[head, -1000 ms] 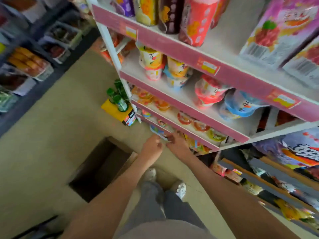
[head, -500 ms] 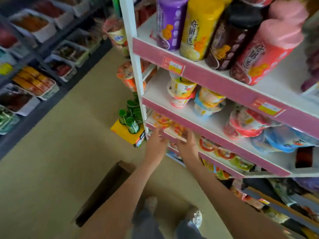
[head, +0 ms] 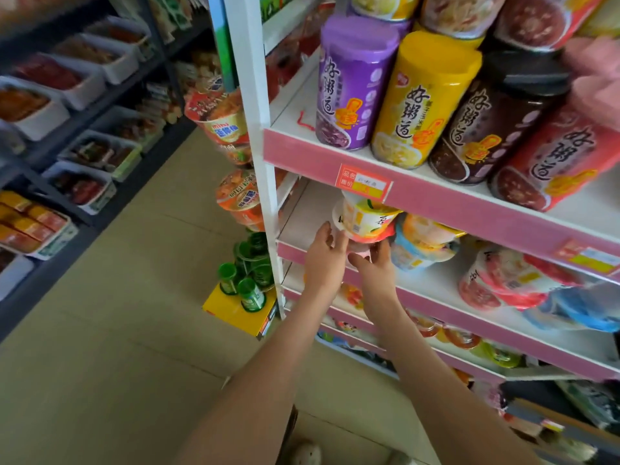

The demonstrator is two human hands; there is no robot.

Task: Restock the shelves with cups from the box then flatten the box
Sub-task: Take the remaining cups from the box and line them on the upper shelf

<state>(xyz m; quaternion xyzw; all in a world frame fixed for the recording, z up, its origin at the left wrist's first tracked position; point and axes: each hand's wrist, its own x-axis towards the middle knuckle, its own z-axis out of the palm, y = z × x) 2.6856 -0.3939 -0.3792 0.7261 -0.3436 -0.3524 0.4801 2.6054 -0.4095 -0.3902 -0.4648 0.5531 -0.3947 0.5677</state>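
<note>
1. Yellow-and-white cup (head: 365,219) sits at the left front of the second shelf (head: 300,223), stacked on a pink cup (head: 357,254) that the hands mostly hide.
2. Left hand (head: 324,255) reaches up with its fingers nearly straight, laid against the white rim on the stack's left side.
3. Right hand (head: 373,268) is just beside it, palm toward the shelf, with the thumb pointing left under the stack and the fingers curled up around the pink cup.
4. Both forearms stretch up from the bottom of the view, close together and almost parallel, so the hands nearly meet below the cups.
5. Just right of the stack on the same shelf stands a blue-and-yellow cup (head: 423,245).
6. Directly above, a red price tag (head: 364,181) is fixed to the pink edge of the upper shelf, which carries a purple porridge tub (head: 355,85) and a yellow porridge tub (head: 425,99) side by side.
7. Left of the white upright (head: 257,129) hang noodle cups (head: 239,200).
8. On the floor near the upright's foot, green cans (head: 251,294) rest on a yellow carton (head: 228,312).
</note>
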